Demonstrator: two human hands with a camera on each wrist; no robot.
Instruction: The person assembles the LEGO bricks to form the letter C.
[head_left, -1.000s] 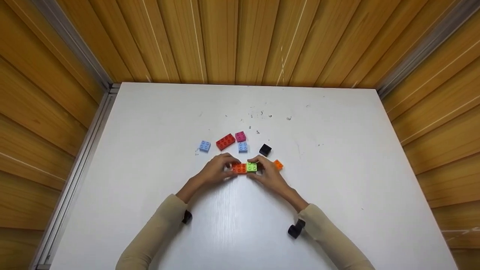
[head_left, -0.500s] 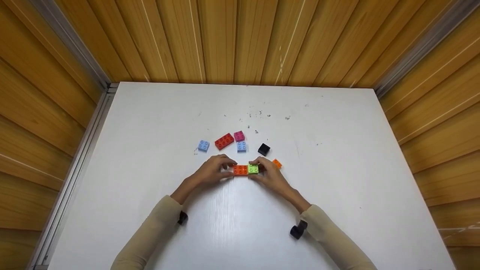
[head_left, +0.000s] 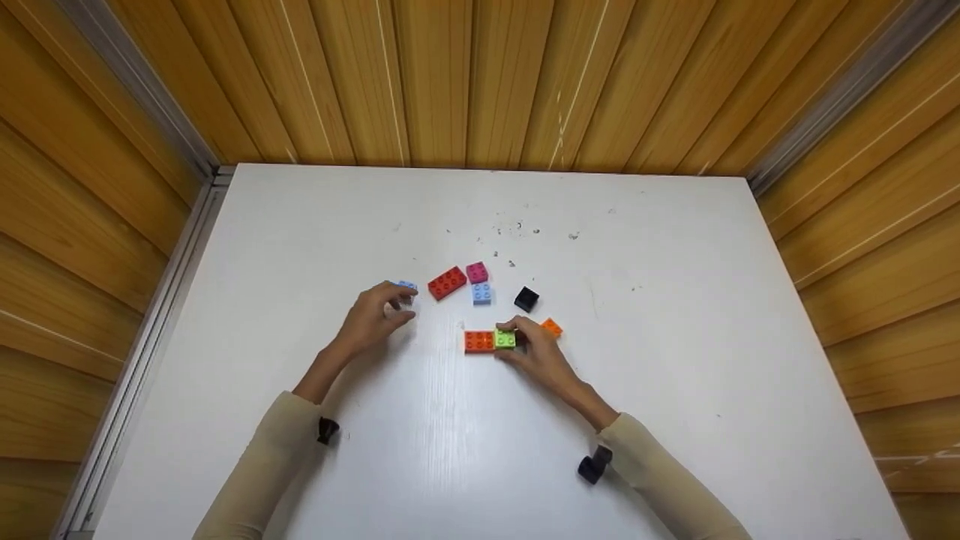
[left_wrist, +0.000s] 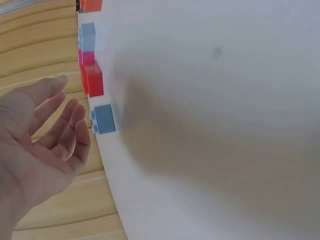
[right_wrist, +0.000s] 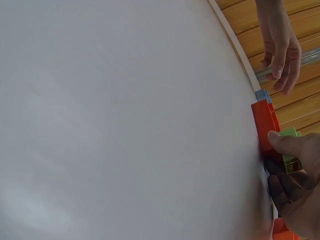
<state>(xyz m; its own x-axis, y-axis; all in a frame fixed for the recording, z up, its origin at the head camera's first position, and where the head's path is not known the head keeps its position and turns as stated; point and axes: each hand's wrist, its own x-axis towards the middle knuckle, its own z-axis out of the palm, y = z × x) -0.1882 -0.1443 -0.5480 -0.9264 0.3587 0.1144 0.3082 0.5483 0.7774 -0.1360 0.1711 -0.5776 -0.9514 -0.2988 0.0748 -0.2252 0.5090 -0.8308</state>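
My left hand (head_left: 367,319) hovers by the left light blue brick (head_left: 407,286) with loosely bent fingers and nothing in them. In the left wrist view that blue brick (left_wrist: 105,119) stands apart from the fingertips. My right hand (head_left: 541,355) pinches a lime green brick (head_left: 505,339) between thumb and fingers. The green brick sits on the right end of a longer orange-red brick (head_left: 478,342), which lies on the table. In the right wrist view the thumb lies across the side of the green brick (right_wrist: 289,132), near the orange-red one (right_wrist: 265,122).
Beyond the hands lie a red brick (head_left: 448,283), a magenta brick (head_left: 477,271), a second light blue brick (head_left: 481,293) and a black brick (head_left: 526,299). An orange brick (head_left: 552,328) is just behind the right hand. Wooden panels (head_left: 435,82) border the white table (head_left: 675,300).
My left hand has left the end of the orange-red brick and moved left to the light blue brick. The right hand stays at the green brick, almost still.
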